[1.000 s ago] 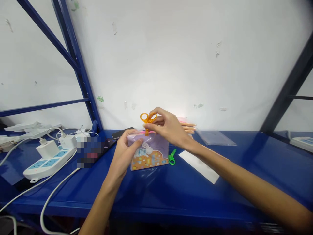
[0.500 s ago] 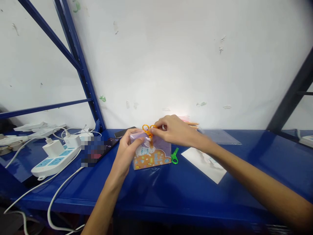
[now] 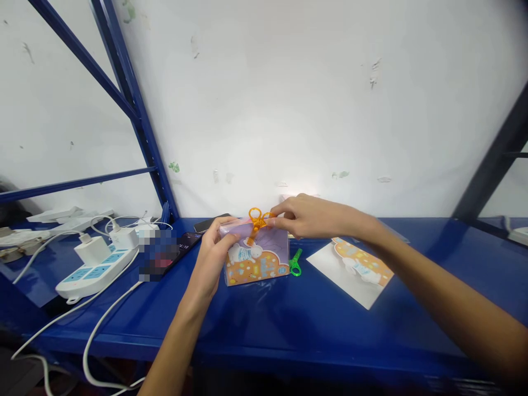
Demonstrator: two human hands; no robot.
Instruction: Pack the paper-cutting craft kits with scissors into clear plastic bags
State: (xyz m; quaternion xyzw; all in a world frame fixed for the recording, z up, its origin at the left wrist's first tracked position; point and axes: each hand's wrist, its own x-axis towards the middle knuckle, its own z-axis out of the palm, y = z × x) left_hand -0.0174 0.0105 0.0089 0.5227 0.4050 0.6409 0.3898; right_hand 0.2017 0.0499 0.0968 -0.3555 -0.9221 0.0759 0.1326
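Left hand: There it was, the left hand (image 3: 209, 248) clamped around the near corner of the printed box, fingers wrapped over its top edge!

Right hand: And the right hand (image 3: 310, 216) came in from the side, pinching the orange plastic scissors between its fingertips (image 3: 275, 220).

Orange plastic scissors: Right on the box! The orange plastic scissors (image 3: 257, 221) sat tilted against its top edge, finger loops up, tips angled down the front face.

Box: The box (image 3: 256, 263), lilac and orange with a rabbit print, stood on the blue steel shelf (image 3: 330, 335), held in the left hand.

Nearby: Just beside it lay green plastic scissors (image 3: 295, 263), then a rabbit-print card (image 3: 353, 269) further right. Over on the left sat a white power strip (image 3: 95, 280) with a plugged-in charger (image 3: 93, 250), next to a phone (image 3: 185, 242).
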